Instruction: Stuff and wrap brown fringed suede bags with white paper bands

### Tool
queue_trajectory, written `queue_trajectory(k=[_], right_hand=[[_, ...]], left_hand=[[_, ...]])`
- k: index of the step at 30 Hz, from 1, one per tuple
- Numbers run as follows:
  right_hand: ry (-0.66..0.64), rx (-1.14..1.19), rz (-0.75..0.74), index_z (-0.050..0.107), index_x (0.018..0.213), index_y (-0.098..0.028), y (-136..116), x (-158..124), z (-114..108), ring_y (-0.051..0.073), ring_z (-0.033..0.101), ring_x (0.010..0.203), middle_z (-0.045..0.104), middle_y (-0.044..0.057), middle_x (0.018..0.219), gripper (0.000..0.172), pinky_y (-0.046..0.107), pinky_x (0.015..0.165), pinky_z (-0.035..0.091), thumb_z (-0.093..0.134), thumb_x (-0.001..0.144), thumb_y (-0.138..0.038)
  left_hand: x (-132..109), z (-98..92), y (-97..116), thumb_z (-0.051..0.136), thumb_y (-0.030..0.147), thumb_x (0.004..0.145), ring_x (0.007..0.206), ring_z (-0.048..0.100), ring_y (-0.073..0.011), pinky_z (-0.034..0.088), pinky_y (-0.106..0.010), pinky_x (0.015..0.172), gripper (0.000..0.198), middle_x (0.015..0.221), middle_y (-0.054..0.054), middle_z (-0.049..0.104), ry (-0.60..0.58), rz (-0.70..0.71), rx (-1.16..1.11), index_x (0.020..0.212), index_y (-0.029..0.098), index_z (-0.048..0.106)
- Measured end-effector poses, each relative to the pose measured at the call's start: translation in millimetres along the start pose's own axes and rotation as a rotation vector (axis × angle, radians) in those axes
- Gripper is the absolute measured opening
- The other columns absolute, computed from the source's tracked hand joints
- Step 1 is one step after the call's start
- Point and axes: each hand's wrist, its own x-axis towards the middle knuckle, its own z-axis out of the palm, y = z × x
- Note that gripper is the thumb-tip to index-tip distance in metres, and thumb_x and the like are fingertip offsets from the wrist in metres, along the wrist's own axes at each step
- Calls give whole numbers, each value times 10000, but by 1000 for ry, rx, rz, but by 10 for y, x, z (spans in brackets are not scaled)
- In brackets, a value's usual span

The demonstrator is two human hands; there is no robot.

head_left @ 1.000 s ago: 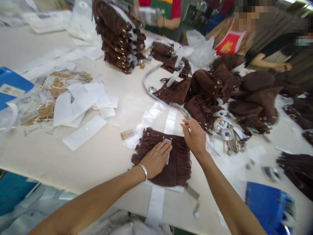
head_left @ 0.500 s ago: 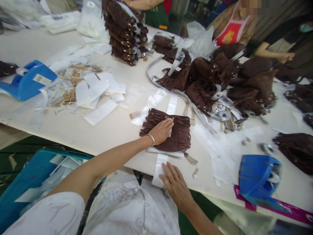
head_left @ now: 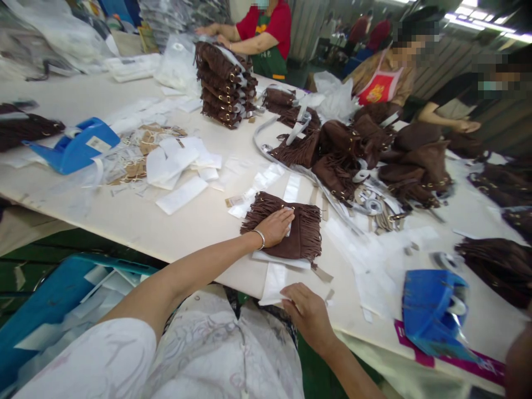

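Observation:
A dark brown fringed bag [head_left: 305, 233] lies flat on the table, on top of white sheet material [head_left: 286, 261]. My left hand [head_left: 275, 226] rests on the bag with fingers stretched out flat, over a small white piece that is mostly covered. From under the bag a white strip [head_left: 274, 280] runs toward me to the table edge. At the strip's near end my right hand [head_left: 305, 310] has its fingers curled, thumb and fingertips pinched at the corner. The strip's far part [head_left: 292, 188] shows beyond the bag.
Blue tape dispensers stand at right [head_left: 434, 310] and left [head_left: 85, 145]. A stack of brown bags [head_left: 222, 88] and a pile of fringed bags [head_left: 336, 149] lie beyond. White papers [head_left: 183, 191] are at left, a teal bin [head_left: 54, 277] below. Several people work across the table.
My right hand has gone from spread fingers over the strip to a curled pinch at its near end. My left hand stays on the bag. The camera view has tilted up slightly.

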Motion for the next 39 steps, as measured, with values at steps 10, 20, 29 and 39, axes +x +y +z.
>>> queue_trajectory(k=[10, 20, 29, 39], right_hand=[[-122, 660, 448, 554, 742, -183, 285, 257, 37, 132, 512, 546, 592, -7, 616, 405, 249, 557, 401, 403, 949, -497], [80, -364, -328, 612, 987, -183, -111, 18, 87, 186, 599, 762, 660, 62, 882, 190, 308, 716, 458, 447, 937, -103], [175, -527, -329, 629, 1033, -154, -132, -352, 381, 220, 613, 797, 705, 78, 1018, 355, 349, 714, 449, 303, 930, -60], [332, -587, -528, 596, 809, -199, -74, -414, 485, 160, 586, 544, 705, 39, 739, 232, 285, 512, 405, 437, 879, -45]], left_hand=[[0, 21, -13, 360, 253, 979, 1437, 240, -211, 200, -381, 1191, 476, 1523, -142, 344, 29, 5, 6, 1414, 62, 385], [2, 14, -1, 330, 260, 985, 1430, 264, -224, 241, -413, 1170, 467, 1514, -145, 360, 63, 8, 12, 1409, 76, 393], [14, 38, -16, 329, 271, 989, 1439, 235, -226, 202, -393, 1184, 472, 1521, -142, 347, 47, 3, -13, 1409, 66, 394], [14, 54, -9, 345, 278, 976, 1429, 262, -209, 248, -403, 1154, 478, 1512, -139, 368, 71, -4, 13, 1411, 87, 396]])
